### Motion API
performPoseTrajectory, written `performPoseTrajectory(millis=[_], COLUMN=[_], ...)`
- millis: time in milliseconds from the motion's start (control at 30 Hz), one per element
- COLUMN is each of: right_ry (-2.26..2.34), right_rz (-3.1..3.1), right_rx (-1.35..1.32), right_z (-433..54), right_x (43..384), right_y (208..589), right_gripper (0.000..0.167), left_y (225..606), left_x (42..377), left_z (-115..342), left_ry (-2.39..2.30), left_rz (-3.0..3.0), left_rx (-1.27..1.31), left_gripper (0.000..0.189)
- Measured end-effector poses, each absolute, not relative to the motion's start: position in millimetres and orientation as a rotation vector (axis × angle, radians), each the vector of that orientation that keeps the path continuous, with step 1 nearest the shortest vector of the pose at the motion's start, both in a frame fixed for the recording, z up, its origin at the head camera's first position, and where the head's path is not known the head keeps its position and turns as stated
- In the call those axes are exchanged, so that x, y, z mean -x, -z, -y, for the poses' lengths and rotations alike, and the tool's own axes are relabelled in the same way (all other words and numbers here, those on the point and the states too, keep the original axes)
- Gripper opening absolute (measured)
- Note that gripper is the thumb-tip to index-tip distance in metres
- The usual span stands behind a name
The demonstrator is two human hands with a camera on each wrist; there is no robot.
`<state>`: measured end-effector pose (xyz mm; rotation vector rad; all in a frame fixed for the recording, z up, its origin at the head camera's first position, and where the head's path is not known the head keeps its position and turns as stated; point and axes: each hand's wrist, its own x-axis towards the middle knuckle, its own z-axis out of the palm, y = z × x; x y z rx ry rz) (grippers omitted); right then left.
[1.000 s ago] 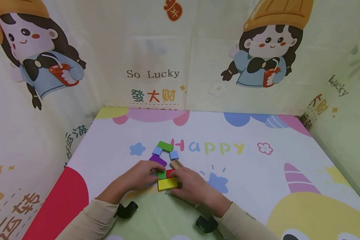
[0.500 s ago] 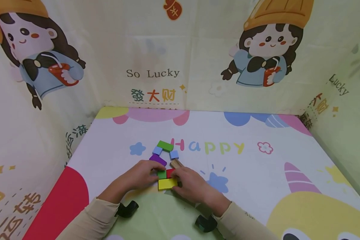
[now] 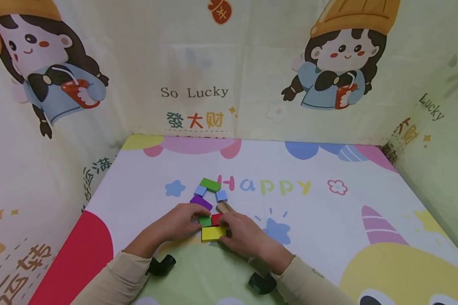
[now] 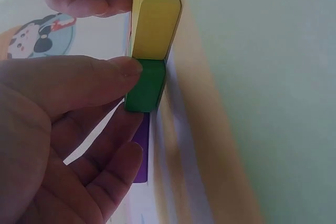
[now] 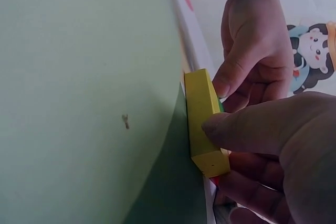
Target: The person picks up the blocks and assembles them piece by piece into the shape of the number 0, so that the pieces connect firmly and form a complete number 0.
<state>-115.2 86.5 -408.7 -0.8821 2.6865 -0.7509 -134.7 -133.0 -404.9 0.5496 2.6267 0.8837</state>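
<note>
My left hand [image 3: 181, 221] pinches a small green block [image 4: 145, 85], the thumb on its near side and fingertips behind it. My right hand [image 3: 248, 236] grips a yellow rectangular block [image 5: 202, 121] at its right end, the thumb pressing its face. The yellow block lies along the near side of the green block and a red block [image 3: 216, 219], which stand side by side. Right fingertips overlap part of the red block. Just behind the left fingers is a purple block [image 3: 201, 202]. A brown wood-coloured block [image 3: 224, 207] sits beyond the right fingers.
Two light blue blocks [image 3: 222, 195] and a longer green block [image 3: 210, 184] close the far part of the ring. Everything lies on a printed tabletop [image 3: 309, 220] walled by patterned cloth [image 3: 244, 72]. Dark wrist devices [image 3: 262, 283] show at both cuffs.
The small green block has shifted slightly left and turned a little under my left fingers. The yellow block has moved very slightly, and the right thumb with it. The other blocks stay put.
</note>
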Motion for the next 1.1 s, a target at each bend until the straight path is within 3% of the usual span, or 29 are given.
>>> performPoseTrajectory(millis=[1100], right_ry=[0.738], right_rz=[-2.659], right_rx=[0.884], right_z=[-85.7], right_x=[111.9], right_y=[409.0], right_gripper=[0.034], left_y=[405.3], left_x=[129.8], left_z=[143.6], left_ry=[-0.893], left_rz=[-2.618], left_rx=[-0.475], left_gripper=[0.031])
